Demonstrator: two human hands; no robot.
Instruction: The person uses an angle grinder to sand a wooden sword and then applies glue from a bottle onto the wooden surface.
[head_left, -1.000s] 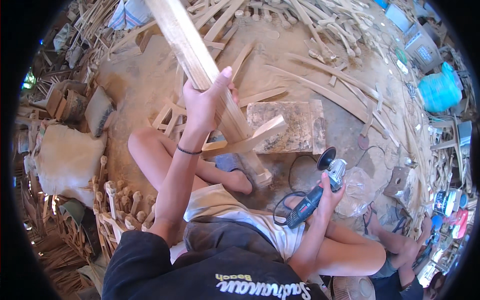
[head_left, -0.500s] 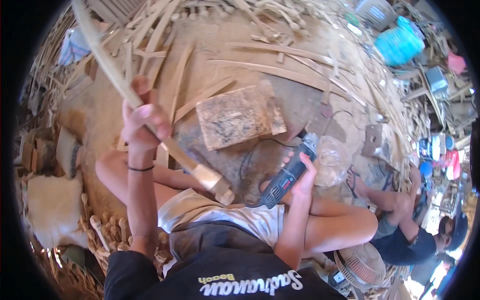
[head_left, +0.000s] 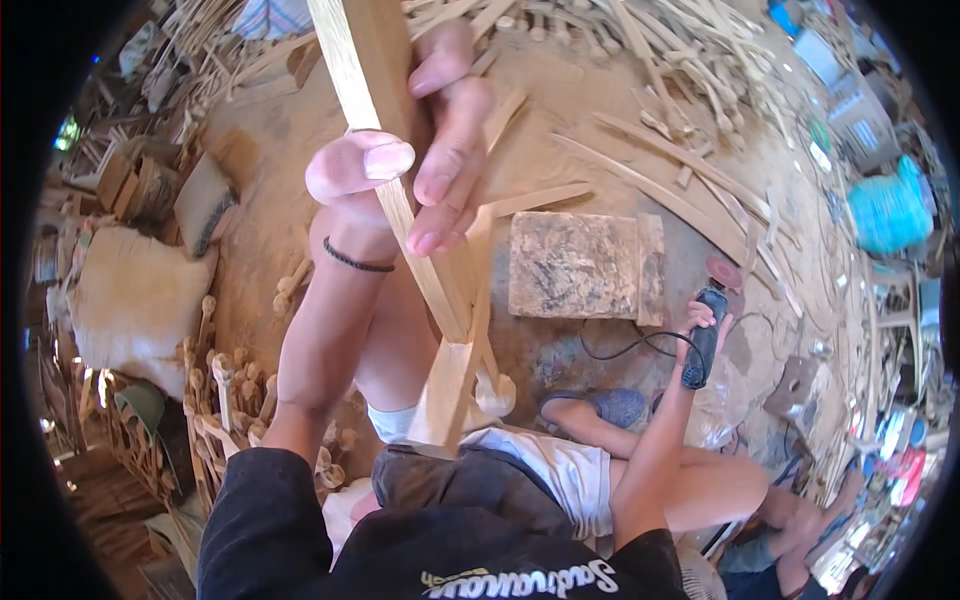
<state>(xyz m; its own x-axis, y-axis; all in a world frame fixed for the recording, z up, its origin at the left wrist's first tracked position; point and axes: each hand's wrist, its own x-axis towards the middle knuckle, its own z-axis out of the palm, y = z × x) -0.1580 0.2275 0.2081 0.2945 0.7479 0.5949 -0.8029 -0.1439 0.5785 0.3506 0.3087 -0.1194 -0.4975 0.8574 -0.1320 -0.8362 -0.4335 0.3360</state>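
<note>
My left hand (head_left: 350, 168) is closed around a long, squared piece of pale wood (head_left: 432, 290), raised close to the camera. The thumb presses one face and the fingers wrap the other side. Its lower end widens into an angled block above my lap; its upper end runs out of view. In my right hand (head_left: 692, 325) is a dark angle grinder (head_left: 709, 312) with a reddish disc, held out to the right with the disc pointing away from me. Behind the held wood, a second stick with a knobbed end (head_left: 493, 396) is partly hidden.
A worn wooden block (head_left: 572, 268) lies on the floor ahead, and the grinder's black cord (head_left: 612, 356) loops near it. Long wood strips (head_left: 650, 190) lie beyond. Carved pieces (head_left: 225, 390) stand at left beside a pale cushion (head_left: 140, 300). Another person (head_left: 790, 525) sits at right.
The wood in my left hand has come up closer to the camera. The grinder has moved right, away from my lap, with its disc now turned into view. The whole view has shifted.
</note>
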